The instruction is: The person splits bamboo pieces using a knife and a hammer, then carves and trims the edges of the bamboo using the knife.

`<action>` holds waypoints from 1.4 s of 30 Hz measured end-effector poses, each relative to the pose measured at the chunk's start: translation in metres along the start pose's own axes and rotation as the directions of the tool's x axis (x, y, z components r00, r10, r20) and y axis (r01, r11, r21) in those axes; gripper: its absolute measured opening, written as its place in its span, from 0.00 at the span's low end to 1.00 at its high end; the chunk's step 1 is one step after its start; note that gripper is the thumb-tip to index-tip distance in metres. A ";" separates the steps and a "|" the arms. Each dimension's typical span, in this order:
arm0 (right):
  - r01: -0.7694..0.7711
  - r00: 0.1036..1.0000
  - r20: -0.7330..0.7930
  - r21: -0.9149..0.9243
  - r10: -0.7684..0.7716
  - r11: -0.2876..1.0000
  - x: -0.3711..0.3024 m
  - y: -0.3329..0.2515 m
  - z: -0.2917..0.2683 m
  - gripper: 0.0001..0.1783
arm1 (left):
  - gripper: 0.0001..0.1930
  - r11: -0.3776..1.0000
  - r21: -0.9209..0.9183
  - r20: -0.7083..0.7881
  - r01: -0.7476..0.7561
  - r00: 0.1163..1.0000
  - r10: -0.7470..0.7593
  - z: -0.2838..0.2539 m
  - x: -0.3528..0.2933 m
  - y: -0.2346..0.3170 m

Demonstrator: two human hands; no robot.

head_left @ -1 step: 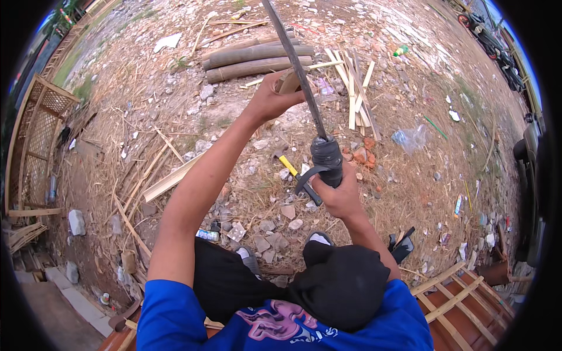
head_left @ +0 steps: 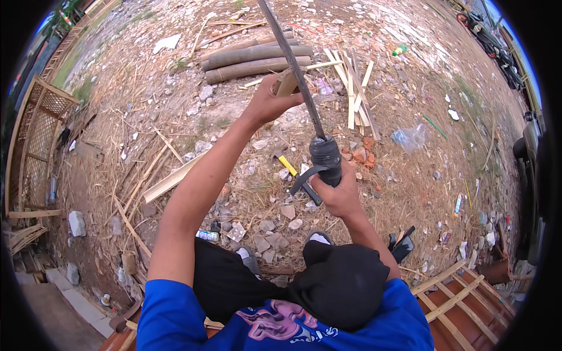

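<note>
My right hand (head_left: 338,196) is wrapped round the black-taped handle of a machete (head_left: 297,69). Its long dark blade points up and away, past the top edge of the head view. A loose strip of black tape hangs from the handle's left side. With my left hand (head_left: 272,100) I grip a short brown block (head_left: 287,83) beside the blade, fingers closed round it. The blade crosses in front of the block's right end, so I cannot tell whether they touch. A hammer (head_left: 287,165) with a yellow and black handle lies on the ground beneath.
Bamboo poles (head_left: 257,69) are stacked ahead, with split bamboo strips (head_left: 358,90) to their right. Stones, broken brick (head_left: 364,153) and dry straw cover the ground. A wooden lattice frame (head_left: 38,140) stands at the left; a slatted bamboo frame (head_left: 459,301) is at lower right.
The machete blade has tilted slightly to the left, and the loose tape strip has swung left. My left hand, still on the block, has shifted very slightly. My right hand stays in place.
</note>
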State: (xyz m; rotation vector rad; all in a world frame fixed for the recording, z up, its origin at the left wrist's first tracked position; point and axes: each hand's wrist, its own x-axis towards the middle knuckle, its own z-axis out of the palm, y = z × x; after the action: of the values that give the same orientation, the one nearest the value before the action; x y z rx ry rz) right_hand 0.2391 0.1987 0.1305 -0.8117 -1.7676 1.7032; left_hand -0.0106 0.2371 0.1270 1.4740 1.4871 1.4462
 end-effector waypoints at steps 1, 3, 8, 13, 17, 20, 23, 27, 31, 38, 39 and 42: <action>-0.008 1.000 0.006 0.016 0.008 1.000 0.000 -0.002 0.001 0.17 | 0.16 1.000 -0.012 -0.044 -0.001 0.999 0.001 0.000 -0.004 -0.013; 0.005 1.000 -0.001 -0.011 -0.005 1.000 -0.002 0.002 -0.001 0.17 | 0.16 0.999 -0.035 -0.080 0.004 0.997 -0.007 0.007 -0.008 -0.011; 0.036 0.999 0.012 -0.059 -0.036 0.998 -0.002 -0.002 -0.007 0.16 | 0.18 1.000 0.025 -0.204 -0.003 0.979 0.008 0.012 0.000 -0.016; -0.005 0.996 -0.094 -0.007 0.004 1.000 -0.017 -0.037 -0.039 0.19 | 0.14 0.969 -0.071 -0.167 -0.237 0.961 0.223 0.040 0.028 0.020; 0.096 0.982 -0.163 -0.018 -0.098 0.995 -0.049 -0.070 -0.065 0.20 | 0.14 0.964 -0.183 -0.086 -0.192 0.980 0.179 0.088 0.028 0.066; 0.097 0.972 -0.208 -0.047 -0.105 0.994 -0.070 -0.067 -0.074 0.19 | 0.13 0.953 -0.237 -0.051 -0.187 0.982 0.180 0.118 0.022 0.062; 0.065 0.960 -0.274 0.021 -0.057 0.998 -0.093 -0.046 -0.081 0.18 | 0.13 0.942 -0.279 0.009 -0.184 0.981 0.194 0.139 0.011 0.049; -0.030 0.974 -0.222 0.041 0.039 0.999 -0.102 -0.060 -0.091 0.18 | 0.13 0.934 -0.309 0.052 -0.177 0.978 0.202 0.147 0.014 0.049; 0.066 0.957 -0.279 -0.070 -0.083 0.995 -0.103 -0.083 -0.085 0.20 | 0.12 0.927 -0.309 0.014 -0.214 0.973 0.229 0.142 0.019 0.096; -0.058 0.945 -0.323 -0.008 0.053 0.998 -0.103 -0.057 -0.091 0.14 | 0.14 0.937 -0.338 0.051 -0.088 0.992 0.112 0.176 0.003 0.047; -0.079 0.930 -0.366 -0.127 0.027 0.989 -0.104 -0.041 -0.091 0.11 | 0.13 0.923 -0.377 0.054 -0.083 0.992 0.111 0.180 -0.006 0.041; -0.160 0.954 -0.273 -0.116 0.123 0.980 -0.111 -0.052 -0.093 0.19 | 0.13 0.911 -0.406 0.076 -0.068 0.991 0.107 0.178 -0.006 0.035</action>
State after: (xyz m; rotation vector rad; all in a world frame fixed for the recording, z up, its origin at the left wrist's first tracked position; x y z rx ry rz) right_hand 0.3798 0.1773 0.1893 -1.1938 -1.6876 1.4902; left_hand 0.1665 0.2742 0.1161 1.3422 0.9969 1.5954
